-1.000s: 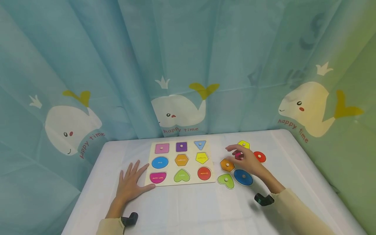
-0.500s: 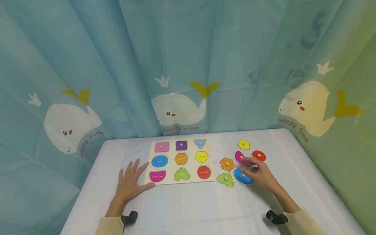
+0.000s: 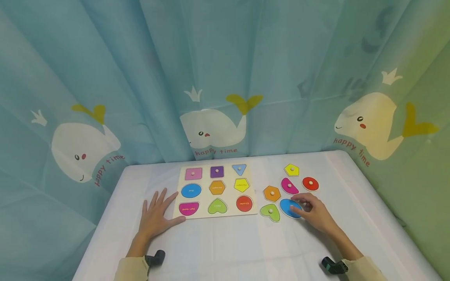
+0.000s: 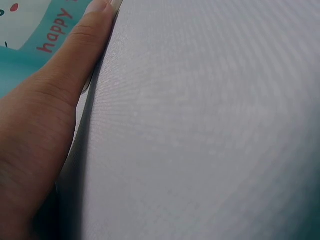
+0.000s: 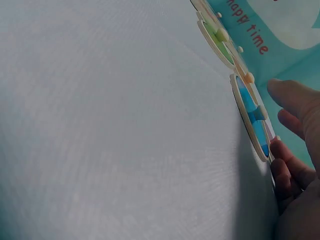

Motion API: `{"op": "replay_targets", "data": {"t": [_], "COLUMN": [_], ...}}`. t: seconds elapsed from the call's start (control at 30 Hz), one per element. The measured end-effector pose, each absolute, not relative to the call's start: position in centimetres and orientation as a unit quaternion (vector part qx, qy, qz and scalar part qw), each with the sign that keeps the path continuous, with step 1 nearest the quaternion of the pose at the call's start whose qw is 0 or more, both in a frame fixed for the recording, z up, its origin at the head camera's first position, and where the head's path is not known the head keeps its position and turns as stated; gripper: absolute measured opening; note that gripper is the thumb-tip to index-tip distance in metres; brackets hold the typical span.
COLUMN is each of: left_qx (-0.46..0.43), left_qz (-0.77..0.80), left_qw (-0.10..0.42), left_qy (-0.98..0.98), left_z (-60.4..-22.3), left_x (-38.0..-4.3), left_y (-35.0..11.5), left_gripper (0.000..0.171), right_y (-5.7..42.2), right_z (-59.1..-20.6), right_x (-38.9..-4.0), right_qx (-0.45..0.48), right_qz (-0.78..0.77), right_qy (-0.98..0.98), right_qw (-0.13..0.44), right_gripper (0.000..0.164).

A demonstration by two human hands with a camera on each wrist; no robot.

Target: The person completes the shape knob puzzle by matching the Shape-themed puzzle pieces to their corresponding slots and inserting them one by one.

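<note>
Head view: a puzzle board (image 3: 230, 199) lies by the far edge of the white table (image 3: 225, 253), slightly left of that edge's middle. The left hand (image 3: 154, 223), fingers spread and grasping nothing, lies flat along the board's left edge, thumb at its near left corner. Between the board and the table's right edge lie a green heart (image 3: 266, 212), orange hexagon (image 3: 270, 191), yellow pentagon (image 3: 290, 171), magenta half round (image 3: 287, 182), red circle (image 3: 309, 187) and blue oval (image 3: 286, 207), the oval farthest from the far edge beside the heart. The right hand (image 3: 318, 215) hovers over the oval's right end, its grip released; the right wrist view shows a gap between thumb and oval knob (image 5: 259, 113).
</note>
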State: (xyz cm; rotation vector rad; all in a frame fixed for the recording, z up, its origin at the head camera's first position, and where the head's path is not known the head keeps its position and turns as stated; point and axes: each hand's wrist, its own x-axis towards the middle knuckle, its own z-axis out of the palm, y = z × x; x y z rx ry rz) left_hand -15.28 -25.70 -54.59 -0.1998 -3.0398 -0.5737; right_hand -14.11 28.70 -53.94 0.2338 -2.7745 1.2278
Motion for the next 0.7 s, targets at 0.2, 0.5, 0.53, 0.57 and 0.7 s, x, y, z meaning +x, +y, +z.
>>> {"op": "replay_targets", "data": {"t": [0.2,0.5,0.53,0.57,0.7], "left_qx": [-0.064,-0.065,-0.065,-0.065,-0.066], "left_qz": [-0.182,-0.18,-0.18,-0.18,-0.181], "left_qw": [0.02,0.019,0.019,0.019,0.021], "left_qy": [-0.981,-0.981,-0.981,-0.981,-0.981], "left_z": [-54.77,-54.72,-54.71,-54.69,-54.73], "left_x": [-15.45,-15.49,-15.47,-15.44,-15.42], "left_y": [-25.81,-25.78,-25.8,-25.81,-25.79], "left_gripper": [0.098,0.1,0.1,0.099,0.099], "right_y": [28.45,28.05,27.99,27.94,27.89], "right_z": [-53.87,-53.8,-53.9,-53.97,-54.23], "right_x": [-14.14,-14.1,-14.09,-14.06,-14.03], "right_qx": [0.067,0.056,0.054,0.053,0.053], "right_qz": [0.382,0.361,0.36,0.36,0.361], "right_qy": [-0.92,-0.929,-0.93,-0.929,-0.929], "right_qw": [0.048,0.058,0.059,0.06,0.064], "right_gripper": [0.026,0.022,0.021,0.021,0.019]}}
